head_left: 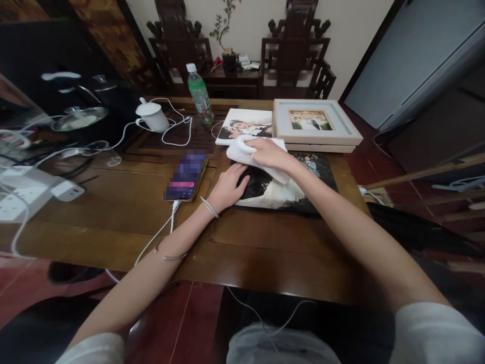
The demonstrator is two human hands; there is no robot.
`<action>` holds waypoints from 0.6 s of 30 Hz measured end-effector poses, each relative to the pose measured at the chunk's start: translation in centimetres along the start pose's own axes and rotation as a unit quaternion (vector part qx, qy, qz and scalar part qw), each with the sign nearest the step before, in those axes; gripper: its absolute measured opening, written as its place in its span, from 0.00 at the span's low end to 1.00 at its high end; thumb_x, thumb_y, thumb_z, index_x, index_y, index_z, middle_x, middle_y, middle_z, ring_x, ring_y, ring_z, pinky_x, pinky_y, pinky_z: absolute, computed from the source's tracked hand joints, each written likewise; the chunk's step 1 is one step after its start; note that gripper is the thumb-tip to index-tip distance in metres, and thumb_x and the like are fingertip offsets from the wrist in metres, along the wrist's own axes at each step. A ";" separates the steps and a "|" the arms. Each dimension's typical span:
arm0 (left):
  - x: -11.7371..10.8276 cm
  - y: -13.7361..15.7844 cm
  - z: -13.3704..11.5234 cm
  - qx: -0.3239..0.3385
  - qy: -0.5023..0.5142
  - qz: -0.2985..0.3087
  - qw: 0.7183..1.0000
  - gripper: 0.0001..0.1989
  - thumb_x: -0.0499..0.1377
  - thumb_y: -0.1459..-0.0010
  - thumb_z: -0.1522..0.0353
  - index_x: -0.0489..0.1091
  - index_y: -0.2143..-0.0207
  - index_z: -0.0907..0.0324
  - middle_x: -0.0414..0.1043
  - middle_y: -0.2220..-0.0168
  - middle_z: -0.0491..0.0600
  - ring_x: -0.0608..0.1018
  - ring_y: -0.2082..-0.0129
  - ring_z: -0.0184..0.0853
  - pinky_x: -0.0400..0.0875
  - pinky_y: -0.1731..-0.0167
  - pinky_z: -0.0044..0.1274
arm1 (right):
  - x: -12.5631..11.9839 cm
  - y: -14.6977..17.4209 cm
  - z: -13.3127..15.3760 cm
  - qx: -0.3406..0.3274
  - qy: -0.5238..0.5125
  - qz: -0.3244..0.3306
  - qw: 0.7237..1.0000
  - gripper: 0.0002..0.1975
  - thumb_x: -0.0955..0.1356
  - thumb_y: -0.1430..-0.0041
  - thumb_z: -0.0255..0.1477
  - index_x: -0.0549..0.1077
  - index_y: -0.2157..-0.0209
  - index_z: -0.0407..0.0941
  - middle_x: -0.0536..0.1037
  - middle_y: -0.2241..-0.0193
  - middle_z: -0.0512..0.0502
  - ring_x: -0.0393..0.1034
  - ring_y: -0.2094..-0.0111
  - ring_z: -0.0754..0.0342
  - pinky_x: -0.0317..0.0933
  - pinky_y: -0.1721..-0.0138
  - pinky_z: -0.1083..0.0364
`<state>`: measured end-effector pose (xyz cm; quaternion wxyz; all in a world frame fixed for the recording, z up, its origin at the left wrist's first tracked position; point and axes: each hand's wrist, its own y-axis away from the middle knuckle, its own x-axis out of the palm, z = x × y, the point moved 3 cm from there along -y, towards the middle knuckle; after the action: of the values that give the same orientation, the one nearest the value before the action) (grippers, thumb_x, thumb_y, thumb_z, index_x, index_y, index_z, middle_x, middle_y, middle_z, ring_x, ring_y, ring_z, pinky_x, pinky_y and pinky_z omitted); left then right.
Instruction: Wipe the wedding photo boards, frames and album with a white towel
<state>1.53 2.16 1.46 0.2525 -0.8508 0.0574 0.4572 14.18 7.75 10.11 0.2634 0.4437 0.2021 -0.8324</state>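
Note:
A dark wedding photo panel (278,194) lies flat on the wooden table, a pale gown showing in its lower part. On its upper left area rests a folded white cloth (278,146), gripped by my right hand (267,153). My forearm and the cloth hide part of the picture. My left hand (228,188) lies with fingers stretched out along the panel's left edge, touching it and holding nothing. Just behind the cloth is a white-edged photo panel (248,121) of a couple, partly covered. Stacked light wooden frames (318,121) stand at the back right.
Left of my hand lies a charging phone (187,174) with a white cable. Behind it stand a green-labelled bottle (200,95) and a white lidded cup (152,116). A power strip (28,187), tangled cords and a lidded pot (81,121) crowd the left side.

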 end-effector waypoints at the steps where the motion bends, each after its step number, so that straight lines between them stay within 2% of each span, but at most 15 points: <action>1: 0.0 0.0 0.0 0.001 0.002 0.000 1.000 0.20 0.49 0.34 0.66 0.67 0.43 0.63 0.69 0.42 0.59 0.71 0.40 0.45 0.65 0.40 0.39 | -0.2 0.4 -0.3 0.002 -0.003 -0.003 1.000 0.11 0.59 0.62 0.21 0.66 0.73 0.44 0.76 0.66 0.44 0.65 0.63 0.47 0.55 0.62 0.54; 4: 0.2 0.1 0.2 -0.002 0.016 0.004 1.000 0.22 0.50 0.34 0.65 0.65 0.41 0.63 0.65 0.38 0.59 0.66 0.36 0.44 0.62 0.38 0.40 | -1.7 2.6 -2.3 0.031 -0.017 0.004 0.999 0.10 0.59 0.65 0.21 0.65 0.75 0.45 0.75 0.68 0.45 0.65 0.64 0.48 0.55 0.64 0.54; 7: 0.3 0.2 0.5 -0.015 0.032 0.008 0.999 0.23 0.50 0.34 0.65 0.64 0.39 0.64 0.60 0.35 0.60 0.61 0.33 0.44 0.59 0.36 0.42 | -4.0 5.7 -5.5 0.106 -0.023 0.010 0.994 0.10 0.61 0.65 0.23 0.66 0.74 0.45 0.73 0.68 0.47 0.64 0.66 0.48 0.55 0.66 0.53; 9: 0.4 0.2 0.6 -0.018 0.037 0.010 0.999 0.23 0.50 0.34 0.65 0.63 0.39 0.65 0.60 0.34 0.60 0.60 0.33 0.44 0.58 0.36 0.43 | -5.7 7.6 -7.8 0.150 -0.020 0.001 0.988 0.10 0.63 0.65 0.24 0.67 0.74 0.45 0.73 0.68 0.47 0.64 0.67 0.49 0.55 0.67 0.53; 12: 0.4 0.2 0.5 -0.015 0.032 0.009 0.999 0.23 0.50 0.33 0.64 0.64 0.39 0.65 0.60 0.35 0.61 0.60 0.33 0.43 0.58 0.36 0.42 | -7.3 10.2 -10.4 0.175 -0.012 -0.022 0.984 0.09 0.63 0.65 0.24 0.67 0.75 0.45 0.71 0.69 0.47 0.63 0.67 0.50 0.55 0.66 0.52; 15: 0.3 0.2 0.4 -0.016 0.026 0.007 1.000 0.23 0.50 0.34 0.64 0.64 0.40 0.63 0.60 0.35 0.60 0.61 0.33 0.43 0.58 0.36 0.43 | -7.1 12.6 -11.1 0.158 0.025 -0.044 0.986 0.03 0.61 0.62 0.25 0.60 0.79 0.46 0.67 0.75 0.48 0.62 0.69 0.50 0.56 0.65 0.52; 18: 0.2 0.2 0.3 -0.016 0.028 0.006 0.999 0.23 0.50 0.33 0.64 0.65 0.40 0.64 0.61 0.35 0.61 0.61 0.33 0.43 0.59 0.37 0.43 | -5.5 15.1 -9.8 0.132 0.068 -0.049 0.988 0.05 0.60 0.60 0.25 0.54 0.81 0.48 0.61 0.81 0.51 0.61 0.72 0.50 0.59 0.62 0.50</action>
<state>1.35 2.17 1.08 0.2343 -0.8667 0.0624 0.4360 32.31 3.04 8.08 0.1469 0.5196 0.1297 -0.8316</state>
